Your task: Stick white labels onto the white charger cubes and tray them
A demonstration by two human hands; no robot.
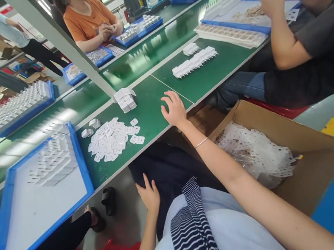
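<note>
My right hand (174,108) is over the front edge of the green worktable (146,102), fingers apart and slightly curled, with nothing in it. Down on my lap, my left hand (149,195) lies with its fingers spread against dark trousers. A loose heap of small flat white pieces (109,139) is spread on the table, left of my right hand. Behind the heap stands a stack of white blocks (125,100). Farther right, a row of white blocks with thin pins (195,62) sits near a shorter group of the same kind (191,48).
A blue-rimmed tray (85,165) with rows of pinned white parts is at the left. An open cardboard box (284,130) holding white sheet scraps stands below the table on my right. A co-worker's hands (274,0) work at the right; another person (89,22) sits across.
</note>
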